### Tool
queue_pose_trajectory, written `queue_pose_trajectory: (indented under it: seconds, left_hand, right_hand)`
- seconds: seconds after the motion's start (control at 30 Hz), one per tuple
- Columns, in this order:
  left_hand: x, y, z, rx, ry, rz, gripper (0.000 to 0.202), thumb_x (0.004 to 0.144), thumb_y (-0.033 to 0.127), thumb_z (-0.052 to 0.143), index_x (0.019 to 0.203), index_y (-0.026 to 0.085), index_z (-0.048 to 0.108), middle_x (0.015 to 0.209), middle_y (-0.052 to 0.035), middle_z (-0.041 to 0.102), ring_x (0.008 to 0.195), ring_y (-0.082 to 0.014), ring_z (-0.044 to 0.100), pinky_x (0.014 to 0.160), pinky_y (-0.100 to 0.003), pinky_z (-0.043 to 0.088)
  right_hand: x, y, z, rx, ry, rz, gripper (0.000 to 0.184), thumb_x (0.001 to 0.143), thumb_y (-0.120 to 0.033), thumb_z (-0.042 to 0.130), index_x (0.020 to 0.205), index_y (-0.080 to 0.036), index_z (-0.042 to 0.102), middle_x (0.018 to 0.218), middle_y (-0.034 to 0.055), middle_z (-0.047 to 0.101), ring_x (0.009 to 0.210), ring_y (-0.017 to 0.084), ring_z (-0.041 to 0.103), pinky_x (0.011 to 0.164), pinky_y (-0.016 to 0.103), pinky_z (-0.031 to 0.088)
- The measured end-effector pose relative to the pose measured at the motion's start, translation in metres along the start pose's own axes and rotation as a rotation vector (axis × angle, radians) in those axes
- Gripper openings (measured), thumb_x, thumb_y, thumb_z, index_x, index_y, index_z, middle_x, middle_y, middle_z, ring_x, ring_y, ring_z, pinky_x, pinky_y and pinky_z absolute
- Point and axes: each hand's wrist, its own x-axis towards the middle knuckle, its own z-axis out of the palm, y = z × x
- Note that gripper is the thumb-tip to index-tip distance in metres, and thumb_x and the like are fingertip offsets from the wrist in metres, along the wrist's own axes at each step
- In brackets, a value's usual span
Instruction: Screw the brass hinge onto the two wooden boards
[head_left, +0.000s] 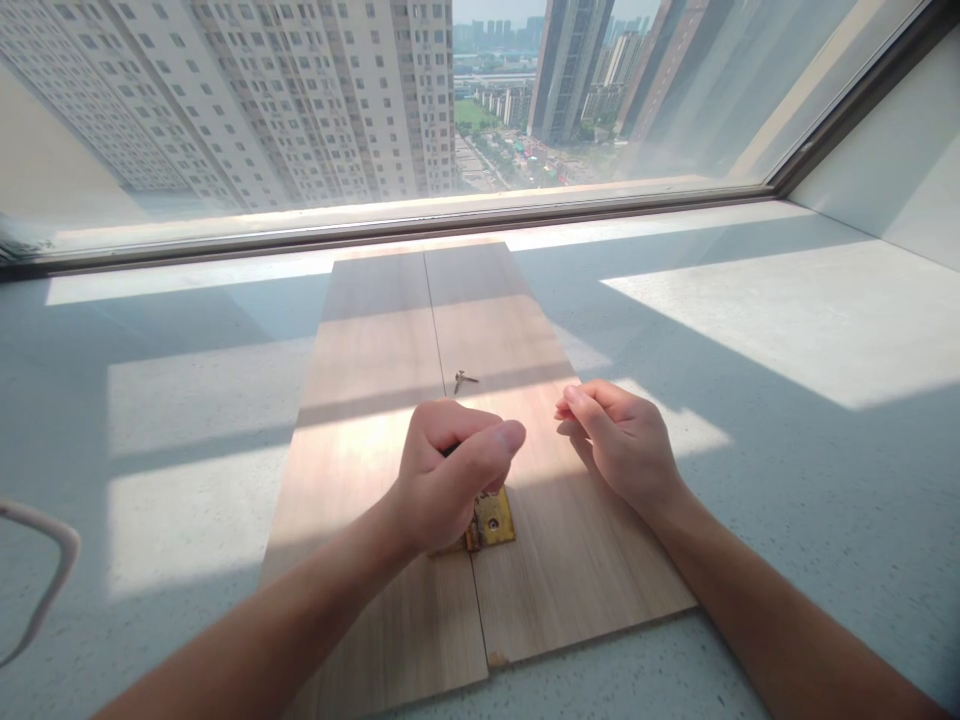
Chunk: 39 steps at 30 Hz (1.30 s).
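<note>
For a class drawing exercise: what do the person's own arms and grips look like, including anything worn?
The left grip and right grip are ungloved human hands. The left forearm and right forearm are bare: no sleeve, watch or bracelet shows. No rings can be seen.

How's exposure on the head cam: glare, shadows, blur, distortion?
Head view: hard sun, glare on the left board, shadow bands across it and the right board; buildings hazy and leaning, likely wide-angle distortion; screws slightly soft, no strong motion blur; hinge partly hidden by the left grip.
</note>
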Motion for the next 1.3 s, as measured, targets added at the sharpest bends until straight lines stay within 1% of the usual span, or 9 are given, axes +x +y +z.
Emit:
queue_pose_trajectory:
  seconds: [0.1, 0.17, 0.4, 0.53, 0.67, 0.77, 0.93, 1.13, 1.3]
  left_hand:
    - [0.000, 0.001, 0.000, 0.018, 0.002, -0.025, 0.047, 0.089, 0.022, 0.049, 0.047, 0.018, 0.029, 0.044, 0.0043, 0.024, 0.041, -0.0068, 0.022, 0.040, -0.024, 0.017]
    - [-0.004, 0.000, 0.003, 0.033, 0.075, -0.008, 0.042, 0.086, 0.022, 0.048, 0.048, 0.019, 0.029, 0.044, 0.0039, 0.024, 0.041, -0.0077, 0.022, 0.040, -0.025, 0.017]
    - [-0.027, -0.006, 0.027, 0.089, 0.509, 0.089, 0.016, 0.084, 0.018, 0.045, 0.071, 0.020, 0.055, 0.056, 0.0018, 0.045, 0.052, -0.0133, 0.042, 0.051, -0.028, 0.035]
    - [-0.033, -0.005, 0.042, 0.243, 0.737, 0.162, 0.019, 0.092, 0.015, 0.048, 0.089, 0.021, 0.066, 0.073, -0.0002, 0.061, 0.071, -0.0147, 0.057, 0.066, -0.028, 0.046]
    - [-0.034, -0.005, 0.058, 0.260, 0.879, 0.141, 0.020, 0.099, 0.025, 0.048, 0.097, 0.021, 0.068, 0.079, -0.0009, 0.063, 0.076, -0.0140, 0.058, 0.070, -0.026, 0.047]
    - [-0.032, -0.009, 0.063, 0.201, 0.897, 0.139, 0.029, 0.101, 0.031, 0.046, 0.079, 0.019, 0.061, 0.073, -0.0006, 0.055, 0.072, -0.0132, 0.053, 0.068, -0.027, 0.044]
    - [-0.028, -0.011, 0.058, 0.147, 0.812, 0.272, 0.044, 0.098, 0.029, 0.047, 0.057, 0.017, 0.035, 0.056, 0.0033, 0.030, 0.053, -0.0100, 0.035, 0.051, -0.027, 0.028]
    - [-0.022, -0.014, 0.050, 0.196, 0.808, 0.259, 0.044, 0.088, 0.019, 0.051, 0.051, 0.018, 0.026, 0.050, 0.0051, 0.020, 0.042, -0.0075, 0.025, 0.043, -0.027, 0.022]
    - [-0.023, -0.016, 0.046, 0.165, 0.712, 0.247, 0.045, 0.089, 0.020, 0.050, 0.053, 0.018, 0.023, 0.049, 0.0047, 0.020, 0.042, -0.0069, 0.020, 0.043, -0.028, 0.017]
  right_hand:
    - [0.000, 0.001, 0.000, 0.020, -0.001, 0.002, 0.038, 0.089, -0.049, 0.056, 0.070, -0.018, 0.067, 0.069, 0.0031, 0.069, 0.060, 0.014, 0.062, 0.057, 0.026, 0.048]
    - [0.001, 0.003, 0.000, 0.039, -0.010, 0.001, 0.039, 0.089, -0.051, 0.056, 0.071, -0.018, 0.067, 0.069, 0.0030, 0.068, 0.060, 0.014, 0.063, 0.057, 0.026, 0.048]
    - [0.003, 0.006, 0.001, 0.107, -0.040, -0.002, 0.042, 0.089, -0.055, 0.056, 0.073, -0.017, 0.068, 0.072, 0.0030, 0.068, 0.066, 0.016, 0.066, 0.061, 0.026, 0.051]
    - [0.002, 0.005, 0.000, 0.079, -0.042, -0.020, 0.042, 0.090, -0.052, 0.055, 0.072, -0.017, 0.067, 0.070, 0.0026, 0.068, 0.063, 0.014, 0.065, 0.060, 0.025, 0.049]
    - [0.002, 0.004, -0.001, 0.072, -0.043, -0.029, 0.040, 0.090, -0.051, 0.055, 0.071, -0.017, 0.067, 0.069, 0.0027, 0.068, 0.062, 0.014, 0.064, 0.058, 0.024, 0.049]
    - [0.002, 0.005, -0.001, 0.082, -0.043, -0.009, 0.040, 0.089, -0.052, 0.056, 0.071, -0.018, 0.067, 0.069, 0.0025, 0.068, 0.063, 0.015, 0.066, 0.058, 0.025, 0.048]
    - [0.002, 0.006, 0.000, 0.088, -0.044, -0.009, 0.040, 0.089, -0.053, 0.057, 0.071, -0.018, 0.067, 0.070, 0.0026, 0.069, 0.064, 0.015, 0.066, 0.060, 0.025, 0.049]
    - [0.001, 0.002, 0.000, 0.048, -0.025, 0.001, 0.038, 0.089, -0.049, 0.056, 0.070, -0.018, 0.067, 0.070, 0.0030, 0.069, 0.061, 0.014, 0.063, 0.059, 0.025, 0.049]
    - [-0.001, -0.001, -0.001, 0.014, -0.016, -0.013, 0.039, 0.089, -0.049, 0.055, 0.069, -0.019, 0.067, 0.070, 0.0035, 0.069, 0.061, 0.014, 0.062, 0.057, 0.025, 0.048]
